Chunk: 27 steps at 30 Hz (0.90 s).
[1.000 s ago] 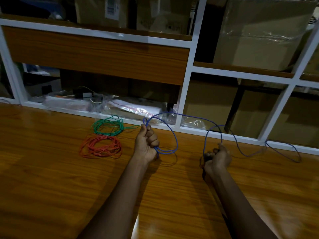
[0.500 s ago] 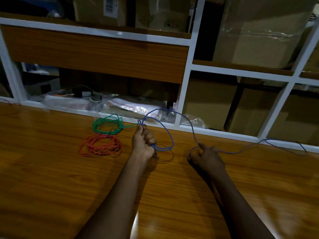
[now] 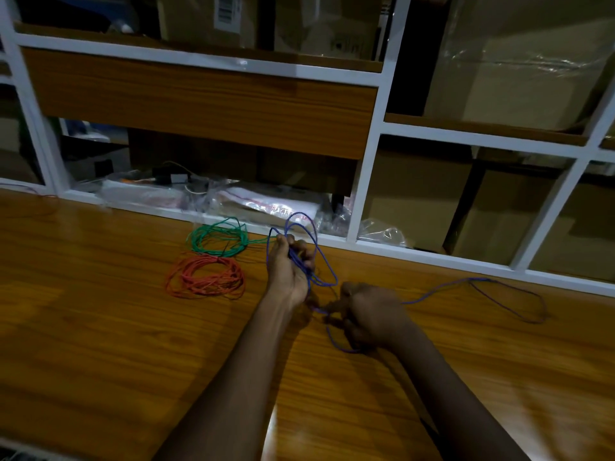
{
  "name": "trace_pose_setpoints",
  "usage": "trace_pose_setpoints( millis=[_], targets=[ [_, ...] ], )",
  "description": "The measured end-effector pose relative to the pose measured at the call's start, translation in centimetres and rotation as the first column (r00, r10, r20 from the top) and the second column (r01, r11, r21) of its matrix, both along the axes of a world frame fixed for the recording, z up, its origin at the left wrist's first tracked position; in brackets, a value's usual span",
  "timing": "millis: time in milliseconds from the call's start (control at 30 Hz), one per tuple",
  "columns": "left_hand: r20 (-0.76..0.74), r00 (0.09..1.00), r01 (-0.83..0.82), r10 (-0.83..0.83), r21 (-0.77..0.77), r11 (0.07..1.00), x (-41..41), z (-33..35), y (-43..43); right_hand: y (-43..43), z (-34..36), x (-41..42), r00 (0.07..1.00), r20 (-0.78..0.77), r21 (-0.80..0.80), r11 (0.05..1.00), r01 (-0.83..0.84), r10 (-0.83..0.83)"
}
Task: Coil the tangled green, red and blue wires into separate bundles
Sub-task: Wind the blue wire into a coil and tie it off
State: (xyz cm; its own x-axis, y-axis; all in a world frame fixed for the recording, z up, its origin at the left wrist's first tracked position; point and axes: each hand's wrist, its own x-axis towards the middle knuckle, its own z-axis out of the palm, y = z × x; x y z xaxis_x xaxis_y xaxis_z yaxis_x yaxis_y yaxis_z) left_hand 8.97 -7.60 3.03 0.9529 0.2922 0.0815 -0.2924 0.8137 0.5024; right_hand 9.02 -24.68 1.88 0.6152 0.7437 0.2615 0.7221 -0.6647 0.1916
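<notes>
Head view: the thin blue wire (image 3: 432, 296) was only partly coiled. The left hand (image 3: 288, 271), raised near the far edge of the glossy brown wooden table (image 3: 100, 327), had its fingers curled round several loose blue loops that stood up above its knuckles. Just right of it and nearer, the right hand (image 3: 372, 314) sat low over the table, fingers curled on the same wire. Its back hid the fingertips, so the exact pinch could not be seen.

From that hand the free length trailed rightward along the far edge in one long flat loop.

Left of the left hand lay the coiled green wire bundle (image 3: 219, 232) by the far edge, and the coiled red wire bundle (image 3: 206, 277) just nearer, the two almost touching.

Beyond the far edge stood a white-framed shelf unit (image 3: 366, 181) holding clear plastic bags (image 3: 266, 204) and brown cardboard boxes (image 3: 416, 201).
</notes>
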Motion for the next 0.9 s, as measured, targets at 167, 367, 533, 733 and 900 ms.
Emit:
trace_pose_setpoints(
  millis=[167,367,533,733,900],
  targets=[
    [-0.059,0.998,0.054,-0.033,0.401,0.915,-0.7,-0.2,-0.6,0.5,-0.2,-0.7,0.974,0.109,0.536,0.813,-0.227,0.201],
    [-0.153,0.983,0.181,-0.102,0.706,0.685,-0.5,-0.4,-0.8,-1.0,-0.2,0.6,0.987,0.159,0.774,0.622,-0.12,-0.007],
    [-0.181,0.983,0.159,-0.025,0.787,0.596,-0.5,-0.7,-1.1,-1.2,0.4,1.5,0.993,0.117,0.821,0.564,-0.088,-0.014],
    [-0.217,0.916,0.401,-0.337,0.5,0.767,-0.2,-0.8,-0.7,-2.1,0.4,1.7,0.894,-0.437,0.88,0.158,0.448,-0.102],
    [-0.198,0.873,0.487,-0.446,0.409,0.771,0.0,-1.3,-0.5,-3.5,1.2,2.2,0.794,-0.608,0.76,0.292,0.58,0.005]
  ],
)
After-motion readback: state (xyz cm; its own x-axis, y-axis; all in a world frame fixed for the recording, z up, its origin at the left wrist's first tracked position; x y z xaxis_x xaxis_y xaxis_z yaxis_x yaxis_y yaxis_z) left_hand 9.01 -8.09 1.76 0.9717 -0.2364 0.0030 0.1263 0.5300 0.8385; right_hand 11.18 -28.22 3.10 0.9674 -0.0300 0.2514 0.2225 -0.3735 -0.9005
